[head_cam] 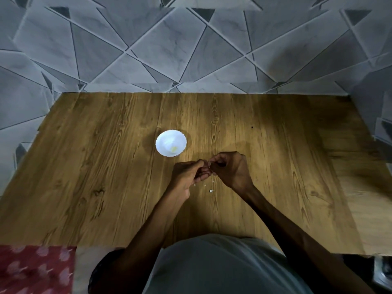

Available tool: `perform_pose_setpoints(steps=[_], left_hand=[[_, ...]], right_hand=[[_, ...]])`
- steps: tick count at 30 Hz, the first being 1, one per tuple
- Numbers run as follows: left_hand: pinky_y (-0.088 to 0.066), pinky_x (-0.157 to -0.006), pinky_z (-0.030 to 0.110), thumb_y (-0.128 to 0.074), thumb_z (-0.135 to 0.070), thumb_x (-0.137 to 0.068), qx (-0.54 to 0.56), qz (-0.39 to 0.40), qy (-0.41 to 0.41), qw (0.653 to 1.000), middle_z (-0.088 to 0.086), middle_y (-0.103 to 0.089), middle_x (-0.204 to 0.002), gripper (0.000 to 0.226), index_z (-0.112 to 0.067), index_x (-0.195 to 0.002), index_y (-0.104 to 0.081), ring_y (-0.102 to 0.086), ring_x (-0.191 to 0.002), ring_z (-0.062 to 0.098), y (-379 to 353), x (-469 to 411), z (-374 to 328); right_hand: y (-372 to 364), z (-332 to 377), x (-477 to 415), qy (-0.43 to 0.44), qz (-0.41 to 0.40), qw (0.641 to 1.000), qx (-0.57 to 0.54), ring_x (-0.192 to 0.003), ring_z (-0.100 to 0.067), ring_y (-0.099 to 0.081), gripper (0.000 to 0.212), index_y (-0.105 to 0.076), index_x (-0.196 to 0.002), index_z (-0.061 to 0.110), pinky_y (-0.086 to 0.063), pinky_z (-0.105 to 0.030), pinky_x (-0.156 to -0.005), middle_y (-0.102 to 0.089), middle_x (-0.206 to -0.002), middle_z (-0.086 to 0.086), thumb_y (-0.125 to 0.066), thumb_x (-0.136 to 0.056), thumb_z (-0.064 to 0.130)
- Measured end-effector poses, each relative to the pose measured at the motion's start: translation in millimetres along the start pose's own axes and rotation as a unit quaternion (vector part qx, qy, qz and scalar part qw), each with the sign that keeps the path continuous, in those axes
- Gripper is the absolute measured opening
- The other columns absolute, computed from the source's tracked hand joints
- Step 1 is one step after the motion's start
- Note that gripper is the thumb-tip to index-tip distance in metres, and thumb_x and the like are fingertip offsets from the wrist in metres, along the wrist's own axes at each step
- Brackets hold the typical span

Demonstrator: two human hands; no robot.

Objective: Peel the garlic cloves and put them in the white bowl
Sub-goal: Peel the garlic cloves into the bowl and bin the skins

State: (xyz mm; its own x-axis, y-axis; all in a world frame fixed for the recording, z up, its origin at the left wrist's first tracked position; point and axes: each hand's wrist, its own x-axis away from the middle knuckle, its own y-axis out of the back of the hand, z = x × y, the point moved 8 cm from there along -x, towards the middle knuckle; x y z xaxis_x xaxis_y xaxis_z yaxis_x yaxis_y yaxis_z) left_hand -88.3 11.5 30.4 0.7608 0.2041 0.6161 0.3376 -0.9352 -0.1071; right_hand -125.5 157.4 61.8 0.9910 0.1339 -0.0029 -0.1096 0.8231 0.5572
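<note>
At the lower left corner a red patterned cloth (36, 270) is lying beside the near edge of the wooden desk (95, 166), which is running back to a grey wall (148, 49) tiled in angled shapes. Left of the middle of the desk the white bowl (171, 143) is standing upright, and one small pale yellow garlic clove (174, 148) is lying inside it, toward its near side. Just right of the bowl and nearer the person, the left hand (186, 175) is hovering low over the desk with its fingers curled inward. Its grip is pressing together at the fingertips, which are meeting those of the other hand. Whether a clove is sitting between them cannot be told, since the fingers are hiding that spot. Below the meeting point, a few tiny white peel scraps (211, 190) are lying on the desk, apart from the bowl. The right hand (229, 168) is facing the left one, knuckles up. Its grip is likewise bunching tight at the fingertips, and what it is pinching cannot be told. Both bare forearms are reaching in from a grey shirt (222, 268) at the bottom edge.
</note>
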Motion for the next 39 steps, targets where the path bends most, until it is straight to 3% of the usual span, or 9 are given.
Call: perform_pose_setpoints(steps=[6,10,14,17,28,34,37,39], left_hand=[[-0.061,-0.072,0.03,-0.067,-0.004,-0.086,0.01,-0.017,0.004,1.0,0.017,-0.074,-0.08,0.008,0.001,-0.084,-0.073,-0.072,-0.07,0.021,0.2,0.8,8.2],[-0.06,-0.076,0.034,-0.068,-0.006,-0.087,-0.008,-0.015,-0.019,1.0,0.015,-0.074,-0.077,0.014,-0.006,-0.074,-0.074,-0.073,-0.073,0.024,-1.0,3.5,9.1],[-0.06,-0.074,0.033,-0.065,-0.007,-0.09,-0.018,0.013,-0.043,0.999,0.014,-0.074,-0.077,0.014,-0.004,-0.08,-0.073,-0.073,-0.075,0.025,-3.2,4.0,6.2],[-0.059,-0.069,0.028,-0.062,-0.005,-0.091,-0.037,0.04,-0.063,0.996,0.014,-0.074,-0.08,0.011,0.0,-0.088,-0.072,-0.072,-0.075,0.022,-4.4,4.4,2.9],[-0.057,-0.068,0.022,-0.06,-0.003,-0.093,-0.07,0.11,-0.087,0.988,0.016,-0.073,-0.084,0.01,0.0,-0.093,-0.07,-0.071,-0.075,0.017,-7.7,5.1,-1.7],[-0.059,-0.074,0.028,-0.064,-0.004,-0.09,-0.071,0.095,-0.084,0.989,0.017,-0.073,-0.086,0.009,0.001,-0.093,-0.071,-0.071,-0.078,0.021,-0.4,3.5,-4.5],[-0.058,-0.069,0.025,-0.066,-0.004,-0.088,-0.057,0.082,-0.064,0.993,0.014,-0.073,-0.08,0.007,0.001,-0.089,-0.071,-0.071,-0.073,0.019,3.4,0.0,-3.4],[-0.058,-0.066,0.024,-0.066,-0.004,-0.088,-0.053,0.075,-0.054,0.994,0.012,-0.073,-0.077,0.008,0.001,-0.088,-0.071,-0.07,-0.07,0.018,6.5,-1.5,-3.1]], right_hand=[[-5.7,2.0,-0.2,0.002,0.031,0.999,0.039,-0.069,0.005,-0.062,0.009,-0.071,-0.085,0.015,-0.046,-0.005,-0.061,-0.066,-0.076,0.012,-0.064,-0.088,0.01],[-11.3,-5.1,-1.7,-0.021,0.059,0.997,0.046,-0.065,0.001,-0.059,0.014,-0.067,-0.079,0.015,-0.043,-0.009,-0.058,-0.063,-0.072,0.009,-0.06,-0.086,0.005],[-12.8,-14.8,1.6,-0.106,0.087,0.989,-0.063,-0.065,-0.014,-0.06,0.016,-0.064,-0.08,0.003,-0.05,-0.028,-0.06,-0.064,-0.071,-0.006,-0.053,-0.091,0.003],[-15.5,-17.4,6.3,-0.166,0.123,0.962,-0.181,-0.065,-0.013,-0.058,0.022,-0.06,-0.076,0.009,-0.05,-0.022,-0.058,-0.062,-0.072,-0.007,-0.048,-0.092,-0.002],[-17.9,-15.8,14.4,-0.201,0.143,0.932,-0.266,-0.061,-0.013,-0.053,0.02,-0.056,-0.077,0.007,-0.048,-0.021,-0.057,-0.056,-0.07,-0.007,-0.051,-0.094,-0.002],[-13.8,-18.4,12.0,-0.188,0.094,0.96,-0.185,-0.066,-0.017,-0.062,0.015,-0.067,-0.089,-0.004,-0.055,-0.022,-0.059,-0.067,-0.076,-0.011,-0.053,-0.094,-0.003],[-8.2,-12.2,6.4,-0.111,0.061,0.988,-0.091,-0.073,-0.026,-0.071,0.013,-0.072,-0.094,-0.002,-0.061,-0.031,-0.067,-0.073,-0.085,-0.017,-0.06,-0.09,-0.007],[-9.0,-3.6,5.8,-0.049,0.066,0.996,-0.032,-0.074,-0.021,-0.072,0.017,-0.074,-0.095,0.002,-0.061,-0.032,-0.069,-0.074,-0.084,-0.011,-0.063,-0.087,-0.008]])
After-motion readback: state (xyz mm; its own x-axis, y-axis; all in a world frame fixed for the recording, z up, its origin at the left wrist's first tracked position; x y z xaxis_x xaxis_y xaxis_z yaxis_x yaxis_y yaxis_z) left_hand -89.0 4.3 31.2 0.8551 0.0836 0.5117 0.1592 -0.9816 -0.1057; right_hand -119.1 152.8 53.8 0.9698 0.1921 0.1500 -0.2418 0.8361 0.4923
